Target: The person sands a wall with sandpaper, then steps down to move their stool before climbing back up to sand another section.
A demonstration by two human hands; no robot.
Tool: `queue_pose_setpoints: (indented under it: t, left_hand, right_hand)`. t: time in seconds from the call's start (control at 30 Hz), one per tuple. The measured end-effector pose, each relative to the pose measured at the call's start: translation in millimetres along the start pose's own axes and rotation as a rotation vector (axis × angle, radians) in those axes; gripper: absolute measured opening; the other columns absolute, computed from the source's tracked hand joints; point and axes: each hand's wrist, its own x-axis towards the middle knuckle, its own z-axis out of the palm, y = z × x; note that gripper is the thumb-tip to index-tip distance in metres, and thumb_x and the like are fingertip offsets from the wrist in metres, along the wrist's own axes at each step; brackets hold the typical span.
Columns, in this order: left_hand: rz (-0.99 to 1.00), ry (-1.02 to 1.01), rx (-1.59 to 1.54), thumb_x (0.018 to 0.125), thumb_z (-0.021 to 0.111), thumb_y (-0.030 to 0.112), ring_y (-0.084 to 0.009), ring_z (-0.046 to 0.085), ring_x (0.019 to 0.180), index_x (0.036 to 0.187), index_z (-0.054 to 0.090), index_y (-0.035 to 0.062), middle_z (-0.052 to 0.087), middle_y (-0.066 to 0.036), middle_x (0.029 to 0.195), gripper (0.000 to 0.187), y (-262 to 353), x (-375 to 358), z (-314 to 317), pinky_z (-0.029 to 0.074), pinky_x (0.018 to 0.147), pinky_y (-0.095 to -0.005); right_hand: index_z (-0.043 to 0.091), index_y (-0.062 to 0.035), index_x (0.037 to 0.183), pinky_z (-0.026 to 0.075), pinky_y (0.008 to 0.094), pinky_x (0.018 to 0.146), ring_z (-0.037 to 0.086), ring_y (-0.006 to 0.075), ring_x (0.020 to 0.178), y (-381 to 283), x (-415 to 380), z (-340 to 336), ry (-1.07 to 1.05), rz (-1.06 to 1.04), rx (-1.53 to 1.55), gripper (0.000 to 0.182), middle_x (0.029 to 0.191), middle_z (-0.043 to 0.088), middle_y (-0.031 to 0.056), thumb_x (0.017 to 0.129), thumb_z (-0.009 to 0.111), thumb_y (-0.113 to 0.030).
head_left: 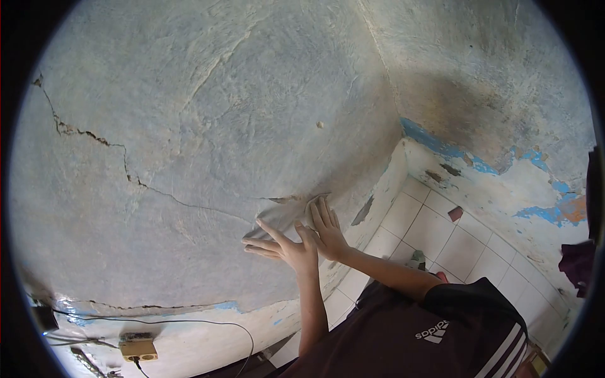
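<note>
My left hand [283, 249] is spread on the grey wall [239, 126], its fingers pointing left and apart. Close beside it, my right hand [328, 236] lies with fingers stretched upward on the same wall, near a raised, wrinkled edge. The thumbs nearly meet between the hands. Around the fingertips the grey surface is creased, like a thin sheet or loose layer; which of the two I cannot tell. Neither hand visibly grips anything. A thin crack runs from the upper left toward my left hand.
A yellowish power socket [138, 349] with cables [208, 322] is at the lower left. White floor tiles [435, 233] and a small reddish piece [455, 213] lie on the right, below a wall with peeling blue paint [432, 140]. A dark cloth [576, 264] hangs at the right edge.
</note>
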Motion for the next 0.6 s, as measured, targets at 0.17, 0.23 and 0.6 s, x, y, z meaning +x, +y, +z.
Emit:
queue_pose_setpoints:
  t: [0.17, 0.23, 0.6]
  left_hand:
    - [0.011, 0.013, -0.017, 0.091, 0.063, 0.040, -0.0656, -0.022, 0.139, 0.161, 0.019, 0.0110, -0.019, -0.039, 0.158, 0.087, 8.0, 14.2, 5.7, -0.002, 0.100, -0.0841]
    - [0.022, 0.018, -0.020, 0.092, 0.062, 0.042, -0.0662, -0.023, 0.138, 0.161, 0.019, 0.0111, -0.019, -0.039, 0.157, 0.087, 5.9, 16.6, 13.7, -0.003, 0.099, -0.0849]
    - [0.071, -0.021, -0.014, 0.094, 0.057, 0.052, -0.0681, -0.026, 0.136, 0.160, 0.019, 0.0067, -0.015, -0.039, 0.158, 0.089, 10.6, 29.4, 34.2, -0.010, 0.094, -0.0863]
  right_hand:
    - [0.013, 0.0003, 0.158, 0.015, 0.0633, 0.117, 0.009, 0.0505, 0.150, 1.2, -7.9, 26.3, 0.021, 0.039, -0.012, 0.075, 0.161, 0.010, 0.0335, 0.102, 0.047, -0.036]
    - [0.012, 0.0051, 0.157, 0.018, 0.0632, 0.115, 0.009, 0.0542, 0.148, 4.1, -10.8, 43.7, 0.083, -0.007, 0.003, 0.074, 0.160, 0.009, 0.0353, 0.102, 0.046, -0.032]
    - [0.008, 0.0097, 0.155, 0.016, 0.0591, 0.120, 0.008, 0.0556, 0.148, -12.7, 41.9, 28.7, 0.302, 0.100, -0.014, 0.076, 0.161, 0.007, 0.0337, 0.101, 0.048, -0.025]
